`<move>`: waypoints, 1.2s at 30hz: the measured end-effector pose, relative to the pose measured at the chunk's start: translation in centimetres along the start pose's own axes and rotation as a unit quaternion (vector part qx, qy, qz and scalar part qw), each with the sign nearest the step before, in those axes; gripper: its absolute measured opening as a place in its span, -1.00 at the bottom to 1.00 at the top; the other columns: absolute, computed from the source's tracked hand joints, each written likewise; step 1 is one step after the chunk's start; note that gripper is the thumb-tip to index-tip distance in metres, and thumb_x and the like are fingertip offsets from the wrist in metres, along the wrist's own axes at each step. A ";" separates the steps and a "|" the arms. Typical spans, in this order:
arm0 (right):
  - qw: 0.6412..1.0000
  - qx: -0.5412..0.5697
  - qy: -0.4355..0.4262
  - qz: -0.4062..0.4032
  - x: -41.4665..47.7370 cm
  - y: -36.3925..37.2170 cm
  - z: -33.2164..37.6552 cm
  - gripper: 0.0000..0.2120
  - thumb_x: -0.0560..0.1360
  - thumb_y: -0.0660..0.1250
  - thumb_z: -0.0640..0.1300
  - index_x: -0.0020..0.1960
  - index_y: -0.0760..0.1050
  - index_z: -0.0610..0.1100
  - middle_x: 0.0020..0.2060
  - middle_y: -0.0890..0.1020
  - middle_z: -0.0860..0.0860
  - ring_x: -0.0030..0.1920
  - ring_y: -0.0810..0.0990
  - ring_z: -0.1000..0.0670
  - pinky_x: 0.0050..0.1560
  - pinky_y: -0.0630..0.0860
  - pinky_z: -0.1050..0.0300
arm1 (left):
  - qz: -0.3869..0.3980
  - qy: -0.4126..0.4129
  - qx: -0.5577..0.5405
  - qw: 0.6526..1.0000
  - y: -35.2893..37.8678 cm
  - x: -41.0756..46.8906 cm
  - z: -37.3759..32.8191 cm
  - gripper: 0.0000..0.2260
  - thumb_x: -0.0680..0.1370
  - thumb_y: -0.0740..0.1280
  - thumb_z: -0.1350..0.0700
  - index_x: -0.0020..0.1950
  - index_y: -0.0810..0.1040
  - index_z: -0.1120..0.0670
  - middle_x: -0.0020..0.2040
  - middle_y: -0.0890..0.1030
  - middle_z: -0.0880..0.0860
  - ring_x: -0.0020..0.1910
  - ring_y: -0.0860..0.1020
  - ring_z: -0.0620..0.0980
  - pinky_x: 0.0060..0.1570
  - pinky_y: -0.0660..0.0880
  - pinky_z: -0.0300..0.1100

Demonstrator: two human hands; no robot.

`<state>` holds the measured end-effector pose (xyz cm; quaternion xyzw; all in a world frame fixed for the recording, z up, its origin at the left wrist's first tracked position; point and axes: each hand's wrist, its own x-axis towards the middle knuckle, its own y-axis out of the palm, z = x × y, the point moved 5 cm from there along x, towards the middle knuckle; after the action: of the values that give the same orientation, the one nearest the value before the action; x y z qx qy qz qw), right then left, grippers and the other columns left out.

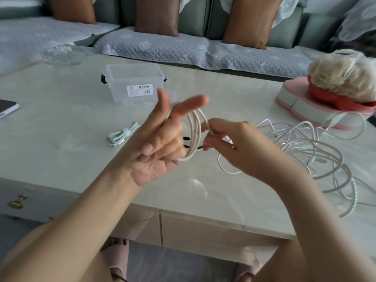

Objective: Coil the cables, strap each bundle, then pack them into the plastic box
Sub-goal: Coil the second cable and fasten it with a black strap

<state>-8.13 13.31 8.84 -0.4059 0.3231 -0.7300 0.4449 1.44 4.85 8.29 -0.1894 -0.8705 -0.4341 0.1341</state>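
Several loops of white cable hung round the outstretched fingers of the left hand, nearer than the plastic box; the right hand pinched the strand, seemingly limp and light, best gripped close to the coil.

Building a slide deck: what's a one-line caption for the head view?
White cable looped over left hand, right hand pinching it; strapped bundle near plastic box.
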 end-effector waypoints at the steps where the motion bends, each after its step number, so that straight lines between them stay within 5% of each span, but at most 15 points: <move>1: 0.999 -0.027 0.003 0.017 0.0 0.4 -0.2 -0.85 0.57 0.26 -0.09 0.00 0.48 0.18 -0.29 0.64 0.20 -0.28 0.56 0.22 -0.07 0.52 0.07 | 0.003 0.014 -0.045 0.999 0.1 0.1 -0.5 -0.58 0.62 0.12 0.01 0.27 0.44 0.33 -0.55 0.32 0.03 -0.65 0.18 -0.14 -0.55 0.12 -0.26; 4: 0.995 -0.101 -0.014 0.024 -0.2 1.1 0.1 -0.84 0.58 0.22 -0.08 0.12 0.48 0.09 -0.31 0.63 0.17 -0.33 0.48 0.15 -0.18 0.34 0.32 | -0.051 0.059 -0.068 0.995 -0.3 0.1 -1.6 -0.58 0.63 0.05 0.03 0.29 0.39 0.33 -0.55 0.37 0.13 -0.64 0.18 -0.12 -0.53 0.12 -0.24; 7: 0.986 -0.162 -0.035 0.000 -0.3 1.1 0.7 -0.80 0.59 0.15 -0.06 0.18 0.43 0.07 -0.28 0.62 0.10 -0.16 0.54 -0.05 -0.14 0.36 0.16 | -0.129 0.092 -0.049 0.986 -1.8 0.1 -1.8 -0.60 0.63 0.04 0.03 0.33 0.36 0.26 -0.42 0.55 0.12 -0.57 0.27 -0.12 -0.49 0.16 -0.27; 10: 0.982 -0.184 -0.045 -0.006 -0.4 1.1 0.9 -0.77 0.58 0.16 -0.05 0.22 0.39 0.07 -0.23 0.64 0.05 -0.12 0.56 -0.12 -0.16 0.28 0.13 | -0.173 0.118 -0.060 0.976 -2.7 0.0 -1.6 -0.62 0.62 0.08 0.04 0.36 0.35 0.21 -0.11 0.65 0.10 -0.50 0.43 -0.06 -0.45 0.20 -0.29; 14: 0.976 -0.209 -0.052 -0.005 -0.5 0.8 1.4 -0.68 0.52 0.21 -0.12 0.25 0.36 0.07 -0.20 0.63 0.05 -0.13 0.55 -0.16 -0.16 0.36 0.08 | -0.170 0.151 -0.040 0.973 -2.6 0.6 -1.6 -0.63 0.58 0.14 0.03 0.31 0.46 0.18 0.30 0.51 0.11 -0.11 0.63 -0.07 -0.27 0.49 -0.36; 17: 0.974 -0.222 -0.053 -0.010 -0.7 0.7 1.6 -0.64 0.49 0.20 -0.16 0.26 0.36 0.05 -0.21 0.63 0.04 -0.18 0.55 -0.18 -0.22 0.24 0.11 | -0.184 0.163 -0.012 0.969 -2.9 0.7 -1.6 -0.60 0.59 0.10 -0.02 0.30 0.50 0.15 0.34 0.47 0.14 0.26 0.51 0.10 0.13 0.54 0.00; 21: 0.971 -0.234 -0.057 0.000 -1.0 1.1 1.9 -0.61 0.45 0.21 -0.23 0.24 0.33 0.04 -0.23 0.63 0.03 -0.24 0.55 -0.19 -0.35 0.09 0.17 | -0.172 0.162 0.067 0.969 -2.7 1.1 -1.4 -0.60 0.54 0.04 -0.08 0.08 0.64 -0.03 0.37 0.46 -0.04 0.38 0.38 0.08 0.28 0.32 0.26; 25: 0.969 -0.240 -0.059 0.009 -0.9 1.9 2.2 -0.63 0.37 0.24 -0.29 0.10 0.30 0.02 -0.40 0.48 0.09 -0.40 0.49 -0.18 -0.46 0.09 0.21 | -0.175 0.143 0.113 0.968 -1.5 1.3 -1.0 -0.57 0.51 -0.01 -0.15 -0.19 0.66 -0.18 0.44 0.33 -0.04 0.43 0.31 0.02 0.26 0.20 0.06; 29: 0.967 -0.251 -0.051 0.002 -0.8 2.5 2.6 -0.61 0.36 0.24 -0.34 0.10 0.35 0.02 -0.46 0.37 0.09 -0.46 0.45 -0.18 -0.47 0.17 0.13 | -0.172 0.150 0.078 0.971 -0.9 1.2 -1.1 -0.62 0.52 0.04 -0.12 -0.16 0.67 -0.15 0.48 0.27 0.04 0.47 0.22 0.02 0.38 0.23 -0.02; 32: 0.968 -0.244 -0.052 0.000 -0.7 2.5 2.8 -0.60 0.34 0.26 -0.37 0.09 0.43 -0.01 -0.45 0.35 0.11 -0.45 0.47 -0.18 -0.51 0.09 0.16 | -0.171 0.167 -0.016 0.971 -1.2 1.1 -1.1 -0.66 0.54 0.12 -0.04 -0.09 0.67 0.02 0.46 0.30 0.17 0.39 0.38 0.13 0.33 0.35 -0.07; 36: 0.974 -0.214 -0.070 -0.022 -0.7 1.6 2.9 -0.57 0.26 0.31 -0.40 -0.06 0.31 0.05 -0.42 0.51 0.07 -0.51 0.35 -0.11 -0.52 0.02 0.27 | -0.194 0.167 -0.039 0.966 -0.9 0.9 -1.2 -0.64 0.59 0.11 -0.02 0.04 0.64 0.13 0.43 0.31 0.19 0.14 0.59 0.07 -0.14 0.61 -0.22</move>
<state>-4.76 12.94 8.60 -0.5490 0.4311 -0.6231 0.3528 0.32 3.61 8.69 0.0531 -0.8381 -0.5112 0.1829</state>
